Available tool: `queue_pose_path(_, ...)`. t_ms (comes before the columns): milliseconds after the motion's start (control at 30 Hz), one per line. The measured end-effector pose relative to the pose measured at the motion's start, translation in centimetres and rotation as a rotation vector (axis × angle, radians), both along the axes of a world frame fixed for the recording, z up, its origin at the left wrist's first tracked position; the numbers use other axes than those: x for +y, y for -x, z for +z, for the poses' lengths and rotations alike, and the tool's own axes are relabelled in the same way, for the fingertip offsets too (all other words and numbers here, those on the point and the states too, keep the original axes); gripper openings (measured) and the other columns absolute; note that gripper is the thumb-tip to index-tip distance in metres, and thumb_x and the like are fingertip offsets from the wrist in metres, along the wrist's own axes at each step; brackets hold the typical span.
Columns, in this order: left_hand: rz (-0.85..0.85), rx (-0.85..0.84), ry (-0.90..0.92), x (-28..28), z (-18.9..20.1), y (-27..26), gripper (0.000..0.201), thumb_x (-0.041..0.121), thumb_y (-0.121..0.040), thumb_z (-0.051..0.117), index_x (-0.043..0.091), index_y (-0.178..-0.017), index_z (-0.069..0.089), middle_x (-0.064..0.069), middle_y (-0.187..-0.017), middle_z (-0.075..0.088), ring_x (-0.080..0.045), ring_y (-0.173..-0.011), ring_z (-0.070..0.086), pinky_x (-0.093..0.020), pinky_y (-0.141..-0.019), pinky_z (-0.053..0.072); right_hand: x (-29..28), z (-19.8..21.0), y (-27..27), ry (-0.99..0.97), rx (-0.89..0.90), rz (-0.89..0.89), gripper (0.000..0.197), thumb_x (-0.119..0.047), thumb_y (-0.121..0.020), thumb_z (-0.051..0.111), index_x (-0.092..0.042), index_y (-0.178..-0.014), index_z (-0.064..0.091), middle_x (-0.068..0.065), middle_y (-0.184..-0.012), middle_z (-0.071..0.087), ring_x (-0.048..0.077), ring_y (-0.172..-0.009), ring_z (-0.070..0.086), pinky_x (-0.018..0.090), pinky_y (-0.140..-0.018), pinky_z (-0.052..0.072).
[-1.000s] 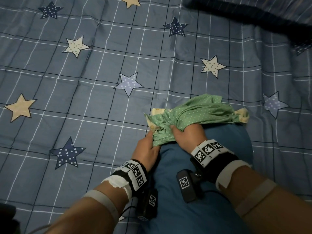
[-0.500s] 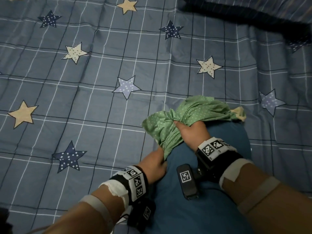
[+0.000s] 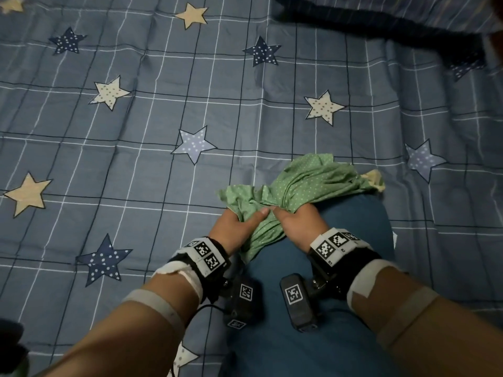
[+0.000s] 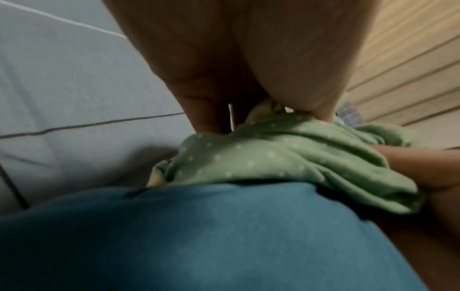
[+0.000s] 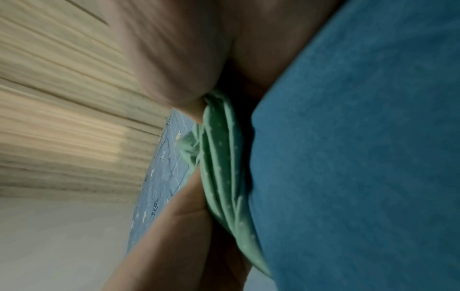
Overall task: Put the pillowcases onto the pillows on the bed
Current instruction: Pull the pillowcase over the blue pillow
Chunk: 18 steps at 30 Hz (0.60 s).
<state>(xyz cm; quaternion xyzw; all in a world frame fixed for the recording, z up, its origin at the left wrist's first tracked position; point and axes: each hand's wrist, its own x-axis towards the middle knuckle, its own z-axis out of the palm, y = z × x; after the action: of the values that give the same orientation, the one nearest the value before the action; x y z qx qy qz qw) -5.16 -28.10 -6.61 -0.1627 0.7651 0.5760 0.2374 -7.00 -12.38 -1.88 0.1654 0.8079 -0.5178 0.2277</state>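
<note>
A green white-dotted pillowcase (image 3: 302, 186) lies bunched over the far end of a teal-blue pillow (image 3: 307, 344) that runs from the lower middle of the head view up to the cloth. My left hand (image 3: 239, 227) grips the bunched cloth on the pillow's left side, thumb on top. My right hand (image 3: 296, 224) grips the same cloth beside it, fingers tucked under the folds. The left wrist view shows the pillowcase (image 4: 286, 159) gathered on the pillow (image 4: 199, 236). In the right wrist view the pillowcase (image 5: 221, 167) is pressed against the pillow (image 5: 361, 137).
The bed is covered by a grey-blue checked sheet with stars (image 3: 136, 159), spreading left and ahead. A dark cloth strip (image 3: 381, 25) lies across the far right top. Wood-panelled wall shows in the wrist views.
My left hand has come up from the pillow's side and taken hold of the bunched cloth next to my right hand. The cloth's left edge has shifted.
</note>
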Motion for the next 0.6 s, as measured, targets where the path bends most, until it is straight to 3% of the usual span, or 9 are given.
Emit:
queue_pose_path(100, 0.028, -0.008, -0.076, 0.2, 0.6, 0.1, 0.039, 0.048, -0.088, 0.068, 0.024, -0.118, 0.069, 0.011, -0.111, 0.074, -0.003, -0.105, 0.068, -0.029, -0.099, 0.051, 0.2, 0.3, 0.2, 0.007, -0.04, -0.012, 0.028, -0.022, -0.093, 0.064, -0.005, -0.114, 0.069, 0.004, -0.11, 0.069, 0.019, -0.106, 0.062, 0.02, -0.085, 0.041)
queue_pose_path(167, 0.134, -0.042, -0.185, 0.3, 1.0, 0.1, 0.034, 0.042, -0.092, 0.065, 0.021, -0.118, 0.067, 0.005, -0.111, 0.074, -0.006, -0.098, 0.071, -0.027, -0.089, 0.057, 0.6, 0.7, 0.4, -0.018, -0.026, 0.014, 0.028, -0.023, -0.094, 0.063, -0.006, -0.116, 0.068, 0.003, -0.111, 0.067, 0.015, -0.102, 0.059, 0.016, -0.083, 0.038)
queue_pose_path(233, 0.237, -0.09, -0.231, 0.3, 1.0, 0.1, 0.036, 0.049, -0.092, 0.061, 0.022, -0.116, 0.065, 0.003, -0.109, 0.074, -0.007, -0.091, 0.072, -0.024, -0.077, 0.058, 1.1, 0.9, 0.5, -0.052, 0.01, 0.047, 0.028, -0.02, -0.095, 0.061, -0.005, -0.118, 0.066, 0.006, -0.117, 0.066, 0.018, -0.108, 0.057, 0.012, -0.08, 0.034)
queue_pose_path(300, 0.299, -0.132, -0.207, -0.1, 0.8, 0.2, 0.057, 0.065, -0.081, 0.062, 0.021, -0.116, 0.065, 0.0, -0.109, 0.073, -0.015, -0.096, 0.07, -0.036, -0.089, 0.057, 1.2, 0.9, 0.4, -0.079, 0.029, 0.074, 0.027, -0.018, -0.095, 0.06, -0.003, -0.116, 0.067, 0.008, -0.118, 0.066, 0.022, -0.112, 0.058, 0.009, -0.077, 0.031)
queue_pose_path(367, 0.356, -0.149, -0.205, -0.5, 0.3, 0.6, 0.06, 0.066, -0.076, 0.061, 0.016, -0.108, 0.068, -0.005, -0.104, 0.074, -0.025, -0.099, 0.07, -0.047, -0.097, 0.053, 1.0, 0.9, 0.2, -0.102, 0.031, 0.1, 0.026, -0.019, -0.095, 0.06, -0.002, -0.113, 0.067, 0.01, -0.116, 0.067, 0.025, -0.112, 0.059, 0.01, -0.075, 0.032)
queue_pose_path(433, 0.397, -0.116, -0.171, -0.5, 0.6, 1.1, 0.048, 0.059, -0.085, 0.058, 0.014, -0.099, 0.069, -0.009, -0.098, 0.075, -0.03, -0.097, 0.07, -0.048, -0.096, 0.054, 0.8, 0.7, 0.1, -0.103, 0.035, 0.12, 0.025, -0.017, -0.095, 0.06, -0.001, -0.114, 0.067, 0.011, -0.118, 0.066, 0.027, -0.113, 0.059, 0.011, -0.078, 0.033)
queue_pose_path(533, 0.377, -0.072, -0.093, -0.1, 0.6, 1.7, 0.059, 0.068, -0.08, 0.053, 0.014, -0.095, 0.071, -0.011, -0.097, 0.076, -0.031, -0.094, 0.072, -0.051, -0.093, 0.055, 0.7, 0.6, 0.1, -0.069, 0.007, 0.128, 0.026, -0.016, -0.095, 0.059, -0.002, -0.116, 0.066, 0.01, -0.12, 0.066, 0.025, -0.116, 0.058, 0.012, -0.082, 0.034)
queue_pose_path(600, 0.351, -0.037, -0.05, 0.4, 0.7, 2.0, 0.048, 0.059, -0.093, 0.048, 0.016, -0.087, 0.07, -0.013, -0.096, 0.075, -0.031, -0.094, 0.071, -0.051, -0.093, 0.054, 0.7, 0.6, 0.1, -0.036, -0.015, 0.136, 0.027, -0.017, -0.095, 0.059, -0.004, -0.119, 0.066, 0.007, -0.122, 0.066, 0.022, -0.118, 0.057, 0.013, -0.087, 0.035)
